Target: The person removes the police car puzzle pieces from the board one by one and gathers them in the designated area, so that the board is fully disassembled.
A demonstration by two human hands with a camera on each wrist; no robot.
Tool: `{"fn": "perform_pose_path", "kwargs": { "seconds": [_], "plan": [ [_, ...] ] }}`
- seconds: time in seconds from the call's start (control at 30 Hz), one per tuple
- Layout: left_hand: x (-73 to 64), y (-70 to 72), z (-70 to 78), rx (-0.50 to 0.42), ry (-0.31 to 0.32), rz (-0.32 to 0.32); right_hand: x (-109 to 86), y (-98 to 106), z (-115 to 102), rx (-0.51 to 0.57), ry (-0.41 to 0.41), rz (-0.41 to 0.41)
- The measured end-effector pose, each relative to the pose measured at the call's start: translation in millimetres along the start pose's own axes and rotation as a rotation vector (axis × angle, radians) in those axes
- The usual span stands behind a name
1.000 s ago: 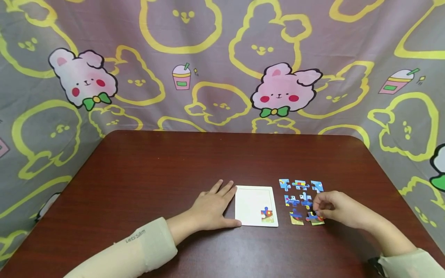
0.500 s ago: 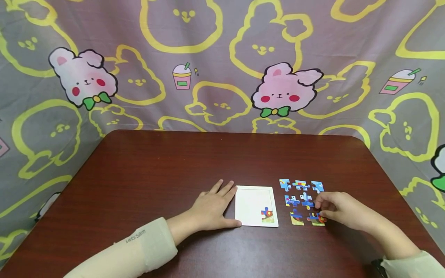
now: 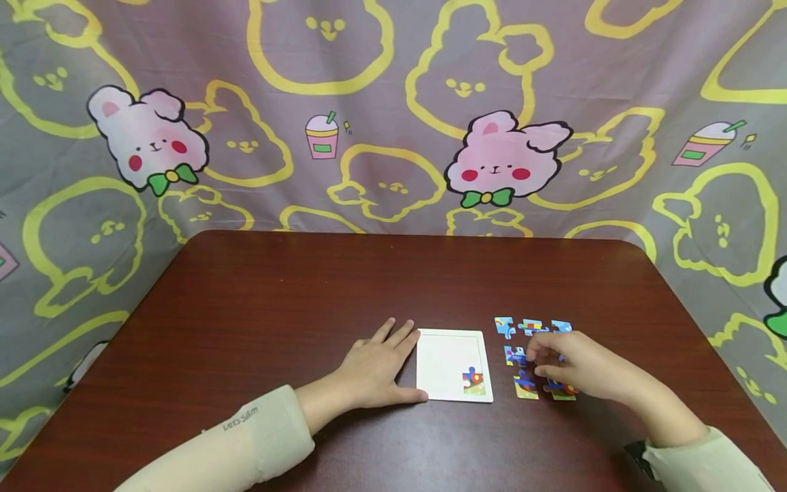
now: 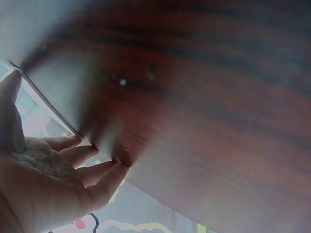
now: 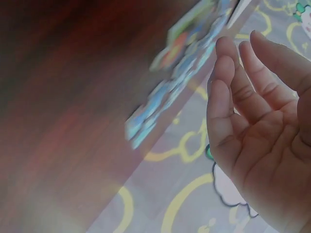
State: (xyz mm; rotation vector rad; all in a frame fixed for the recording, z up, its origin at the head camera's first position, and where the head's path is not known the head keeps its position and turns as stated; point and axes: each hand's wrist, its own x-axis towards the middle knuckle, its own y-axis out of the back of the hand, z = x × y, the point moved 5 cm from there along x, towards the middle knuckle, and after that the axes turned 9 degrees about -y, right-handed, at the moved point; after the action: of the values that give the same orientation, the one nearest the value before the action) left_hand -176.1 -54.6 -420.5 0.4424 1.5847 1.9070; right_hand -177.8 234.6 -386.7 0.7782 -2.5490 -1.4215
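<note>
A white puzzle board [image 3: 439, 365] with a raised border lies on the table. One puzzle piece [image 3: 474, 383], red, blue and yellow-green, sits in its lower right corner. My left hand [image 3: 371, 369] lies with fingers spread, fingertips and thumb touching the board's left edge. To the board's right, several loose puzzle pieces are laid out in rows, among them a light blue piece [image 3: 504, 326] and a yellow and blue piece [image 3: 526, 386]. Over them hovers my right hand [image 3: 590, 369], hiding some. In the right wrist view its thumb and loosely bent fingers [image 5: 221, 104] stand apart, holding nothing.
The dark red-brown table [image 3: 295, 301] extends around the board. Behind it and along its sides hangs a grey-pink curtain [image 3: 381, 89] printed with rabbits and yellow outlines. A dark band [image 3: 641, 459] shows at the right cuff.
My right hand has shifted left from the right edge of the loose pieces to over their middle. The left hand, board and seated piece stay put.
</note>
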Motion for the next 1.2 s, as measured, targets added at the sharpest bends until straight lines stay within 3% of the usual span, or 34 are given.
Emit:
{"fn": "perform_pose_path", "kwargs": {
  "seconds": [0.43, 0.87, 1.2],
  "plan": [
    [-0.4, -1.8, -0.5, 0.004, 0.004, -0.003, 32.7, -15.7, -45.9, 0.002, 0.059, -0.098],
    [0.3, -0.8, 0.1, 0.021, 0.008, -0.002, 50.7, -36.4, -67.7, -0.006, 0.159, -0.177],
    [0.8, -0.2, -0.6, 0.027, 0.002, -0.003, 51.0, -41.8, -67.6, -0.055, 0.091, -0.212]
  ]
}}
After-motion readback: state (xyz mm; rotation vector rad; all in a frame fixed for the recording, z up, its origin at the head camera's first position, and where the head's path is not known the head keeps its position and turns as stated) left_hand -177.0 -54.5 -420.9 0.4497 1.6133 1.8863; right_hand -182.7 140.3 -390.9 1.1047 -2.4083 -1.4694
